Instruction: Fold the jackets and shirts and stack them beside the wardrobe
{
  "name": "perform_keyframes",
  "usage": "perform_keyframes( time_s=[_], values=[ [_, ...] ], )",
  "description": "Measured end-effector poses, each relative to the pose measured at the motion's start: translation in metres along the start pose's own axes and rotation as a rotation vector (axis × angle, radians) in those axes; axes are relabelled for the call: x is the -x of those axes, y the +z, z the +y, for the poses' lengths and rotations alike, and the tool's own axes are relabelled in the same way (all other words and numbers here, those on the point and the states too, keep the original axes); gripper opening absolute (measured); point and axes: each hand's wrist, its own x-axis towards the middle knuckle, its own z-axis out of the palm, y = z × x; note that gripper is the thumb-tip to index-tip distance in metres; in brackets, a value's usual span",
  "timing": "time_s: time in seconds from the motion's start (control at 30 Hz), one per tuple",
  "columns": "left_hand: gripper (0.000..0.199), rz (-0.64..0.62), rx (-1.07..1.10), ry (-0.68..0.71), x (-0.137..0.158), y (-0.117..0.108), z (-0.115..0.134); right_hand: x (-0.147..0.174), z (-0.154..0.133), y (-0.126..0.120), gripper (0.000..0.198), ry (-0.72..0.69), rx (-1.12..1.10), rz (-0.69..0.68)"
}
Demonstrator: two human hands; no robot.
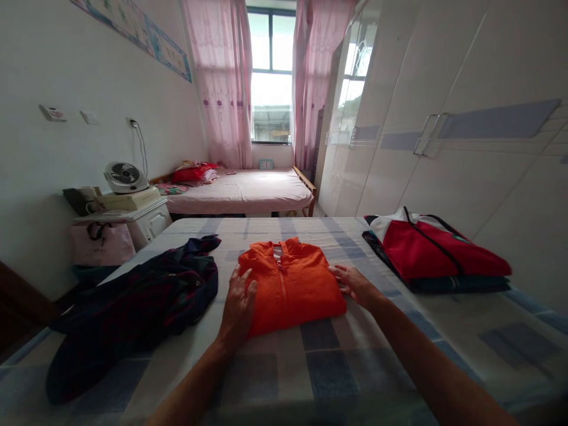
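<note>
An orange zip-up jacket point(295, 290) lies folded into a compact block on the checked bedsheet point(284, 378), its collar at the far end and its zipper running down the front. My left hand point(239, 299) rests against the jacket's left edge, fingers extended and apart. At the opposite edge, my right hand point(352, 285) touches the right side with its fingers stretched out. Neither hand grips the fabric visibly. To the left lies a dark plaid garment point(146, 307), loose and crumpled.
A stack of folded clothes with a red and white jacket point(439, 248) on top sits to the right. Beyond are a second bed point(248, 189) and a white wardrobe point(399, 100). A small fan point(126, 176) stands on a white cabinet point(153, 222) at left, beside a pink bag point(102, 248).
</note>
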Motion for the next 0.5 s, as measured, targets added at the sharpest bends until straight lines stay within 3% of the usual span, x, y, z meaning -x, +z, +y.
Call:
perform_keyframes(
  time_s=[0.17, 0.33, 0.4, 0.5],
  values=[
    [0.05, 0.049, 0.081, -0.131, -0.007, -0.005, -0.01, 0.018, -0.005, -0.002, 0.022, 0.153, -0.499, -0.127],
    [0.048, 0.06, 0.105, -0.192, -0.012, -0.003, -0.015, 0.043, -0.001, 0.004, 0.038, 0.253, -0.713, -0.326],
    [0.051, 0.055, 0.114, -0.218, -0.013, -0.004, -0.015, 0.053, -0.001, 0.008, 0.04, 0.231, -0.772, -0.365],
    [0.056, 0.041, 0.177, -0.22, -0.011, -0.005, -0.015, 0.064, -0.003, 0.023, 0.04, 0.044, -0.903, -0.242]
  ],
)
